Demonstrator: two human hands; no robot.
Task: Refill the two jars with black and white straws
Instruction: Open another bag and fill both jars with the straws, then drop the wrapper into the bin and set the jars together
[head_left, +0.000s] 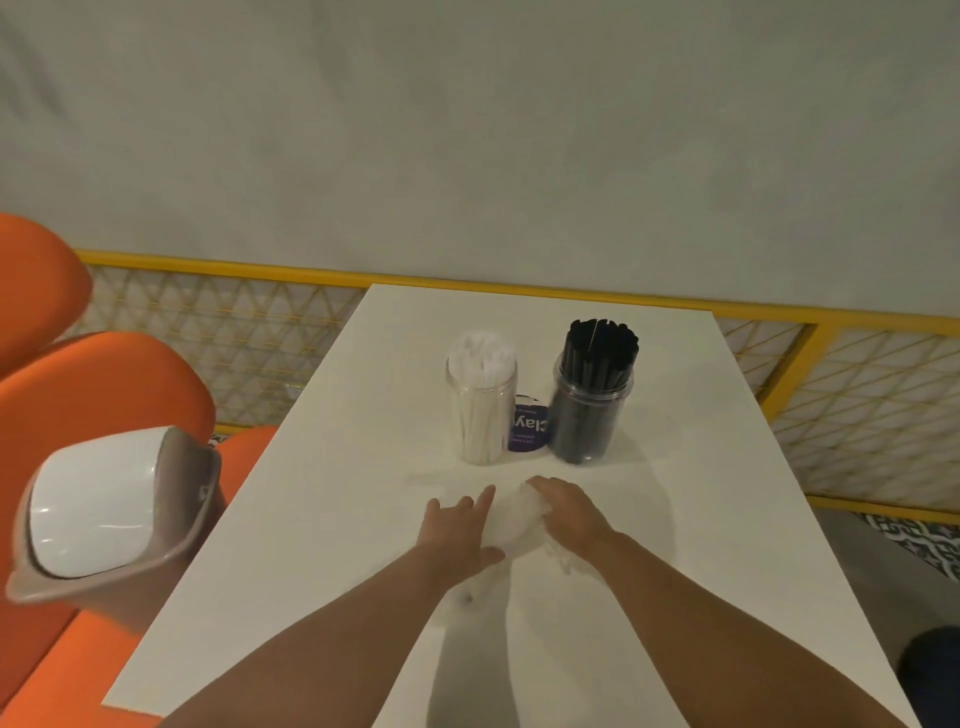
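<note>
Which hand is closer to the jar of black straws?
The right hand. It sits just in front of the jar of black straws, gripping crumpled clear plastic. The left hand lies farther left, nearer the jar of white straws.

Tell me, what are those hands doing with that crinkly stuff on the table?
A person is gathering up a clear, crumpled plastic wrapper on the white table. The right hand grips it from the side, and the left hand presses flat against it. Beyond the hands stand two clear jars, already packed full: the left jar holds white straws, the right jar holds black straws. A purple card sits between them. A swing-lid bin stands to the left of the table.
</note>
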